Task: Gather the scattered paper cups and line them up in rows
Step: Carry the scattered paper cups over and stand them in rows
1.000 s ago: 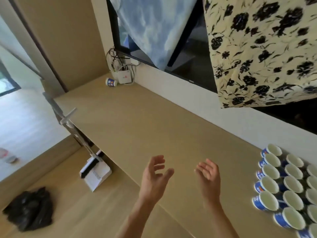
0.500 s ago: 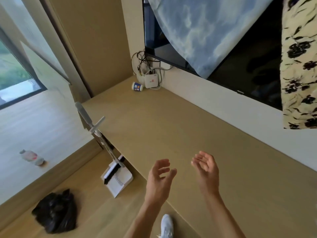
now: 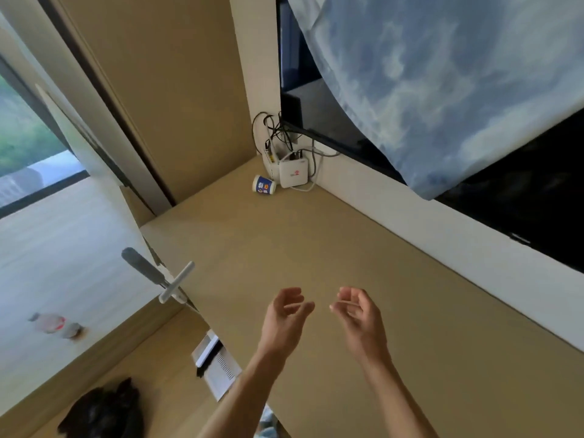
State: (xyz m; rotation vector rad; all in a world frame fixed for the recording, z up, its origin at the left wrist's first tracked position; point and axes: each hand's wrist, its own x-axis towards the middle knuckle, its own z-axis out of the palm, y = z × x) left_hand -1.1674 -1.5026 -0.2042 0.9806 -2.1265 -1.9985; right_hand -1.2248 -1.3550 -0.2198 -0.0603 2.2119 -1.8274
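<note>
Now that the view's swung off the lined-up rows, both grips, left hand (image 3: 286, 314) and right hand (image 3: 357, 314), hang empty over the bench (image 3: 316, 248), with one stray paper cup (image 3: 264, 184) tipped over in the far corner.

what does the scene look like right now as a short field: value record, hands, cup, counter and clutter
left hand: empty, fingers curled, above the counter
right hand: empty, fingers curled, above the counter
cup: one in view, on its side in the far corner, beside the white box
white box: against the wall, cables plugged in
counter: bare between hands and cup
floor: broom, dustpan, black bag
</note>
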